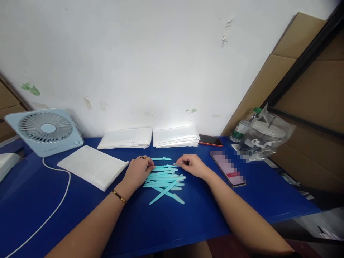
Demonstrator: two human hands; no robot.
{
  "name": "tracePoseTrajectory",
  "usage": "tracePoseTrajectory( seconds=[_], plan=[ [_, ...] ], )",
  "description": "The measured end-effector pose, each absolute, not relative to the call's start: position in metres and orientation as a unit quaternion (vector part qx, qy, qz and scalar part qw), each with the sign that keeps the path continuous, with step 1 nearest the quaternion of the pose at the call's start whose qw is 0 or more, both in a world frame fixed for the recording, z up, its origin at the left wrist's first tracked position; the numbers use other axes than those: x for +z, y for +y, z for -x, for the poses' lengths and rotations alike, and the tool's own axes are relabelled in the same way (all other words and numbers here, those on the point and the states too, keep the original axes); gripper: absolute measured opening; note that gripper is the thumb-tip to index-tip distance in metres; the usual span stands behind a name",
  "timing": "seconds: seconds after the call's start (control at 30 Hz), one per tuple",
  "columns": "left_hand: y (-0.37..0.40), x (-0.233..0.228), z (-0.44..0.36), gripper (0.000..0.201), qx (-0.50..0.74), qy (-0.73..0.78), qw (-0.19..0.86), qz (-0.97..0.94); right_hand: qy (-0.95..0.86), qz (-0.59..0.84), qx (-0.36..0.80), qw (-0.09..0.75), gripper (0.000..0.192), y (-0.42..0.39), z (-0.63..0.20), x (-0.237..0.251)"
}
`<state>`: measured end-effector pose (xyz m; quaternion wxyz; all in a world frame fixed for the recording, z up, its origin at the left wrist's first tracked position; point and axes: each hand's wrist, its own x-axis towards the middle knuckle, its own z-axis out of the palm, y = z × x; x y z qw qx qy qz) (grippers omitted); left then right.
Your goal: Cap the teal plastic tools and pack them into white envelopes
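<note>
Several turquoise eyebrow razors (pixel 163 178) with pale, cap-like ends lie in a loose, crossing pile between my hands. My left hand (pixel 138 169), wearing a ring, is closed at the pile's upper left, its thumb and forefinger pinching the handle end of one razor (pixel 164 166). At the other end of that razor, my right hand (pixel 192 165) is closed in a pinch. A small whitish piece shows at its fingertips; whether it belongs to the razor cannot be made out. Just beyond the pile lies a single razor (pixel 162 158), apart from the others.
Two stacks of white packets (pixel 125 138) (pixel 176 136) lie along the wall. A white packet (pixel 92 166) and blue fan (pixel 48 129) with cable are left. Right are a lit phone (pixel 227 168), another phone (pixel 211 140), a bottle (pixel 242 129) and a bagged cup (pixel 264 138).
</note>
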<state>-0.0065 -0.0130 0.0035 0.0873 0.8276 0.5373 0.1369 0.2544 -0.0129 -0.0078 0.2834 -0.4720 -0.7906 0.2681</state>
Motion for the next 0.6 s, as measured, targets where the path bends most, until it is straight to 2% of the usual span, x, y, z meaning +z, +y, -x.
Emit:
tracePoseTrajectory(
  seconds=[0.6],
  plan=[
    [-0.013,0.002,-0.002,0.016,0.132,0.536,0.099,-0.828,-0.812,0.44,0.267,0.275,0.021,-0.018,-0.236,-0.007]
  ],
)
